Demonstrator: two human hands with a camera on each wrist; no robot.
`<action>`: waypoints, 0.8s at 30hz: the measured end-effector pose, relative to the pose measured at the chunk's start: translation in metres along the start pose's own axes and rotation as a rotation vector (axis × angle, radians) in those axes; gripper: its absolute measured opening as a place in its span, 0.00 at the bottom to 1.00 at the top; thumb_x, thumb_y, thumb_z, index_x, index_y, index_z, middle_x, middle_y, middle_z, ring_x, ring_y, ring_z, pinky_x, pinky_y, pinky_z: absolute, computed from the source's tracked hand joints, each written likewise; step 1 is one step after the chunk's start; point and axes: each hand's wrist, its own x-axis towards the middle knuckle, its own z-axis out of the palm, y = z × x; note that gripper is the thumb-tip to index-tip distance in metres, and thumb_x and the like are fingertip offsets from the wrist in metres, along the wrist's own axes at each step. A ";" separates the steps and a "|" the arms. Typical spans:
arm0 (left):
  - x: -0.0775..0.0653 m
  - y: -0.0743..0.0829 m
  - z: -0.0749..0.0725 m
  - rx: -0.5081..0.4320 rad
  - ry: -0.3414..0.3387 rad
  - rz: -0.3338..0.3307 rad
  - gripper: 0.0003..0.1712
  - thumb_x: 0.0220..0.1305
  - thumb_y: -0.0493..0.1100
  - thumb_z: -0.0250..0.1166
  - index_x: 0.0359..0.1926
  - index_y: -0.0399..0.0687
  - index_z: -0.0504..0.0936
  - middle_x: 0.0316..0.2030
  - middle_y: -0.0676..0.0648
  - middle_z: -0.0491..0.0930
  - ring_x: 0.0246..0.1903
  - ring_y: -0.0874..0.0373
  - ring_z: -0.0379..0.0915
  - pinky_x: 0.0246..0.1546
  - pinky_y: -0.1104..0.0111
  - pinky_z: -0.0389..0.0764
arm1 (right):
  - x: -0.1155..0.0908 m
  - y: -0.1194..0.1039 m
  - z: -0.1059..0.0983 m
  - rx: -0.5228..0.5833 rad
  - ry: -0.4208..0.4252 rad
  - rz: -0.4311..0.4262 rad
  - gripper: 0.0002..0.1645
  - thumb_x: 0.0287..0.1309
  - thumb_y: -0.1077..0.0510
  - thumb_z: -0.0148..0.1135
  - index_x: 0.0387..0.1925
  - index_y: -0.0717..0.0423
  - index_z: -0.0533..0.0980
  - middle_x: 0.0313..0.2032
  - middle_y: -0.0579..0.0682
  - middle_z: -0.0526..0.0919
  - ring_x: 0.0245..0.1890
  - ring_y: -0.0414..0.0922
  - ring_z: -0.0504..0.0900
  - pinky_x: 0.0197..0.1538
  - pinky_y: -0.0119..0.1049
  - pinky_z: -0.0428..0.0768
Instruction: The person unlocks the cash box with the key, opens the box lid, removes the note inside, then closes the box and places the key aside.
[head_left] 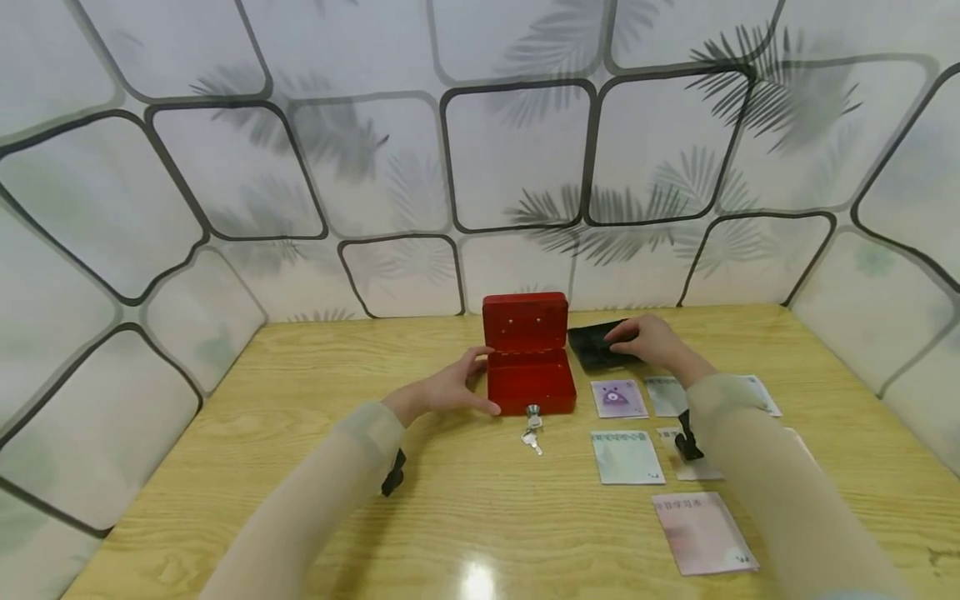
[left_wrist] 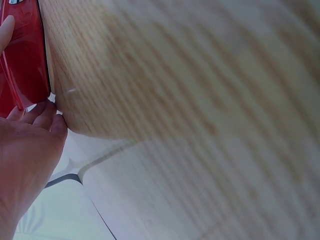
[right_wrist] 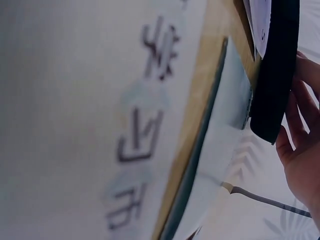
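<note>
A small red cash box (head_left: 531,382) stands on the table with its lid raised. My left hand (head_left: 453,386) holds it by the left side, thumb at the front corner and fingers toward the hinge. In the left wrist view, the fingers (left_wrist: 44,116) bend around the box's end. A lock with keys (head_left: 532,432) hangs at the box's front. To the right of the box is a black wallet (head_left: 592,346), which my right hand (head_left: 651,340) grips from above. In the right wrist view, curled fingers (right_wrist: 298,112) meet the wallet's far side.
Play-money notes lie right of the box: a purple one (head_left: 619,399), a green one (head_left: 628,457) and a pink one (head_left: 705,533) among several. My right forearm passes over some of them. A patterned wall (head_left: 517,158) rises behind the wooden table (head_left: 465,492).
</note>
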 end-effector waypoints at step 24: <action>-0.001 0.004 0.000 0.024 -0.002 -0.006 0.53 0.55 0.39 0.74 0.72 0.46 0.48 0.71 0.39 0.56 0.72 0.50 0.47 0.71 0.55 0.45 | 0.002 -0.006 -0.001 -0.076 -0.002 0.024 0.09 0.61 0.64 0.63 0.40 0.65 0.84 0.42 0.62 0.84 0.42 0.58 0.79 0.47 0.53 0.75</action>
